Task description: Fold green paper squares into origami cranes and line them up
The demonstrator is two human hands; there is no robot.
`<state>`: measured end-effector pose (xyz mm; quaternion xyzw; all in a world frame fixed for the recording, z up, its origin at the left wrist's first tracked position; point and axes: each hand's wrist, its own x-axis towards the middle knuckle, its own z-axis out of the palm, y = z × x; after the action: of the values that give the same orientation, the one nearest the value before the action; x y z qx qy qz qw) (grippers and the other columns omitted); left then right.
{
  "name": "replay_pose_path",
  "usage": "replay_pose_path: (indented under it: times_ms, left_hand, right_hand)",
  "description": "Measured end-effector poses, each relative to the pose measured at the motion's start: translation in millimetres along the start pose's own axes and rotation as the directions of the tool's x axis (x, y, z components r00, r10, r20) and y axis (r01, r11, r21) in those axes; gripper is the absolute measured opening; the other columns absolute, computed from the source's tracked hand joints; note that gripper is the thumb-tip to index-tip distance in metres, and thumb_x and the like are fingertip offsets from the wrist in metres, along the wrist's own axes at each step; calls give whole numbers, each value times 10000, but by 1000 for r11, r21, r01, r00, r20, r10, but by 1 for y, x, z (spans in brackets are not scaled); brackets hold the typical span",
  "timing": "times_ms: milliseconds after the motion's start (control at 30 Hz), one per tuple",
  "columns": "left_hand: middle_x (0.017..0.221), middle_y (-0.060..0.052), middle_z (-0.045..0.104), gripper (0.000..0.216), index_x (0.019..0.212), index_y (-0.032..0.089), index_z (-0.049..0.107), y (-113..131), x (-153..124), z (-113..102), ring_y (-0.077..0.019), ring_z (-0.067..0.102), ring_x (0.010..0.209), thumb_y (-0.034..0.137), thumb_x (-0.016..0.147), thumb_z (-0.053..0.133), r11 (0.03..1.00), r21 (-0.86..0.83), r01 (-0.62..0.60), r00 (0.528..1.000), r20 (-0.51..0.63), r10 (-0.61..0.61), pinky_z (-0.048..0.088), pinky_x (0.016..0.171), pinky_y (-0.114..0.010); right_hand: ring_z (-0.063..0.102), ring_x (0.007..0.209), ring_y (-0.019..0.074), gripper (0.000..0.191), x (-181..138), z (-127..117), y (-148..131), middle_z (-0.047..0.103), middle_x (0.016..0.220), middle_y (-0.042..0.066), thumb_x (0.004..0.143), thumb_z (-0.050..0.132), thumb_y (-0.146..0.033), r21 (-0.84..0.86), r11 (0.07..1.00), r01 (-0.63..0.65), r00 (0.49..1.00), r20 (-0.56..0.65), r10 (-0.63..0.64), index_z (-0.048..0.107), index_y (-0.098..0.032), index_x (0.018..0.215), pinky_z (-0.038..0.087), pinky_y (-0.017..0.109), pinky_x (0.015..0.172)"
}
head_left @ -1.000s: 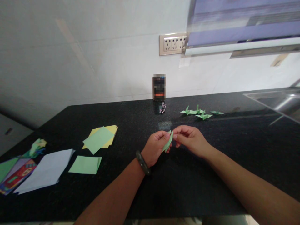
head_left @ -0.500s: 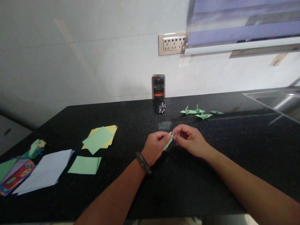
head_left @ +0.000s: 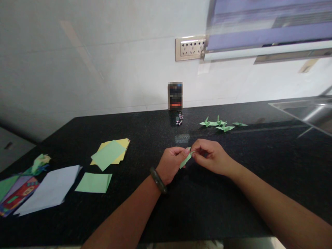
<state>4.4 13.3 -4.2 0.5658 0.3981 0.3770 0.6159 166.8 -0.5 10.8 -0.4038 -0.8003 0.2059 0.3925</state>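
A small folded piece of green paper (head_left: 185,162) is held up over the dark counter between my hands. My left hand (head_left: 172,162), with a dark bangle on the wrist, is closed on it, the thumb lying on its upper part. My right hand (head_left: 211,155) is pinched at a thin pointed tip of the same paper, thumb and index finger together. Past my hands, several folded green paper cranes (head_left: 225,128) rest on the counter. The paper's underside and some of my left fingers are hidden.
To the left lie green and yellow square sheets (head_left: 109,154), a folded green sheet (head_left: 93,182), white paper (head_left: 53,186) and a colourful packet (head_left: 19,196). A phone-like object (head_left: 175,96) leans on the wall behind a beaded strap (head_left: 179,119). A steel sink (head_left: 308,112) is at right.
My right hand has shifted very slightly, and a thin tip of the green paper now shows between its fingers and my left thumb. Everything on the counter stays put.
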Motion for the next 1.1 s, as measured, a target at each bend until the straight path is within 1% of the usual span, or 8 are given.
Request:
replay_pose_path:
  times_ms: [167, 233, 333, 433, 567, 733, 867, 1100]
  left_hand:
    - [478, 32, 483, 335, 589, 122, 578, 1, -1, 0, -54, 405, 427, 434, 708, 594, 999, -51, 8, 1000, 7, -8, 335, 430, -190]
    - [511, 26, 511, 307, 626, 117, 594, 2, -1, 0, -56, 440, 445, 416, 684, 628, 989, -136, 55, 998, 36, -50, 380, 454, -195]
    - [633, -2, 591, 282, 752, 118, 633, 4, -2, -1, -88, 547, 543, 349, 610, 709, 946, -276, 169, 984, 103, -146, 449, 532, -226]
    - [675, -23, 625, 284, 764, 110, 640, 6, -2, -1, -113, 595, 596, 280, 562, 748, 916, -342, 211, 977, 100, -188, 463, 567, -238]
    - [630, -18, 626, 236, 728, 102, 637, 4, -2, 2, -99, 591, 563, 245, 572, 741, 912, -374, 168, 985, 29, -169, 457, 564, -223]
    - [629, -11, 624, 201, 729, 97, 636, -2, 0, 5, -74, 572, 543, 225, 599, 720, 907, -410, 93, 994, -16, -109, 452, 573, -207]
    - [602, -3, 607, 195, 716, 99, 630, -3, 0, 7, -67, 551, 539, 248, 619, 710, 908, -416, 40, 997, -47, -66, 443, 578, -210]
    - [587, -1, 601, 202, 698, 105, 626, -2, 0, 7, -66, 532, 532, 270, 619, 711, 917, -398, 10, 996, -74, -43, 425, 568, -212]
  right_hand:
    - [510, 598, 101, 68, 0, -5, 0, 555, 680, 13, 749, 531, -124, -102, 987, 128, 992, 12, -127, 572, -162, 787, 406, 216, 555]
    - [515, 611, 103, 59, 0, -6, 1, 559, 680, 14, 767, 525, -130, -119, 980, 161, 987, 1, -162, 570, -167, 774, 410, 219, 567]
    - [524, 632, 106, 66, 1, -6, 2, 567, 693, 18, 794, 513, -144, -133, 974, 182, 982, -28, -188, 567, -176, 773, 419, 224, 584]
    - [537, 678, 119, 63, 1, -5, 3, 574, 726, 28, 806, 510, -154, -161, 965, 207, 975, -42, -217, 566, -183, 799, 434, 241, 615]
    - [542, 702, 129, 62, 2, -3, 3, 579, 740, 34, 807, 508, -157, -226, 947, 228, 966, -65, -248, 562, -188, 806, 444, 253, 626]
    - [537, 684, 129, 55, 1, -2, 3, 573, 725, 36, 793, 517, -143, -256, 931, 261, 953, -84, -291, 553, -185, 795, 447, 252, 618]
    - [529, 677, 127, 61, 0, -2, 2, 564, 716, 37, 786, 516, -135, -233, 940, 248, 961, -65, -270, 559, -175, 801, 441, 252, 616]
    - [522, 654, 122, 68, -2, 0, -1, 554, 703, 25, 781, 510, -138, -199, 954, 223, 968, -71, -241, 560, -181, 794, 432, 247, 600]
